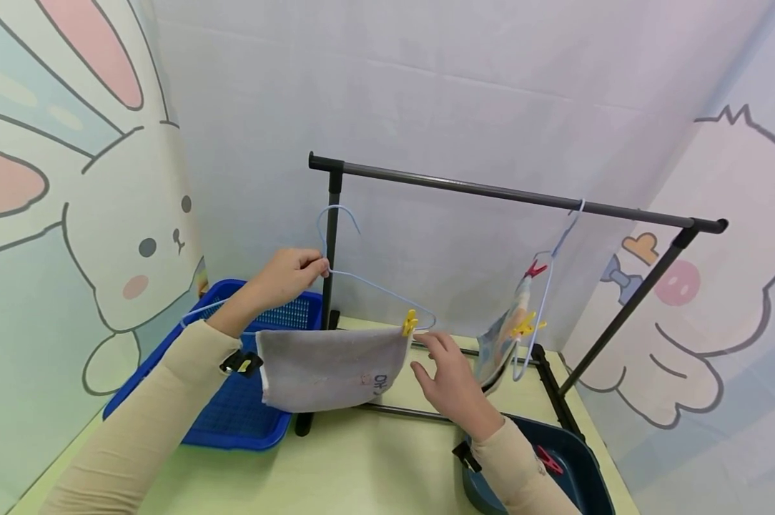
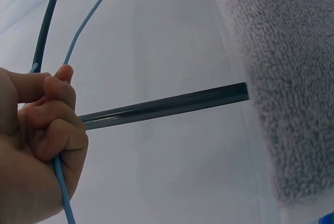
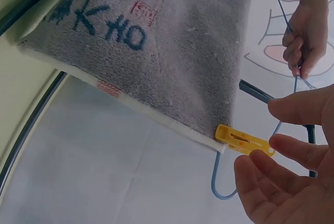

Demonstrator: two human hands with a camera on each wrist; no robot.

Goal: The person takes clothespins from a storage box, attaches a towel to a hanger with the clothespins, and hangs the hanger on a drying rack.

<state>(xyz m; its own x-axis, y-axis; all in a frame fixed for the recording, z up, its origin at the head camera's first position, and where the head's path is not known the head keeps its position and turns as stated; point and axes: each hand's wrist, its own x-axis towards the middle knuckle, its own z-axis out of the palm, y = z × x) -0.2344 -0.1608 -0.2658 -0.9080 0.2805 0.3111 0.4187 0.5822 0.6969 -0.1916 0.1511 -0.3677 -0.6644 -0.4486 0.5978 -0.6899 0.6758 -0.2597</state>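
Observation:
My left hand (image 1: 289,275) grips a light blue wire hanger (image 1: 387,290) just below its hook, with the fingers curled round the wire. A grey towel (image 1: 329,368) with dark lettering hangs from the hanger's lower part. At the towel's right corner a yellow clothespin (image 1: 410,322) clamps it to the hanger. My right hand (image 1: 450,379) is beside that corner, thumb and fingers spread apart. In the right wrist view its fingertips are close to the clothespin (image 3: 244,139); whether they touch it I cannot tell. The towel's left corner is partly behind my left sleeve.
A dark drying rack (image 1: 490,189) stands behind the towel. On its right side hangs another hanger (image 1: 542,307) with a patterned cloth (image 1: 503,336), a red clip and a yellow clip. A blue basket (image 1: 246,429) sits at left, a dark teal bin (image 1: 583,465) with red clips at right.

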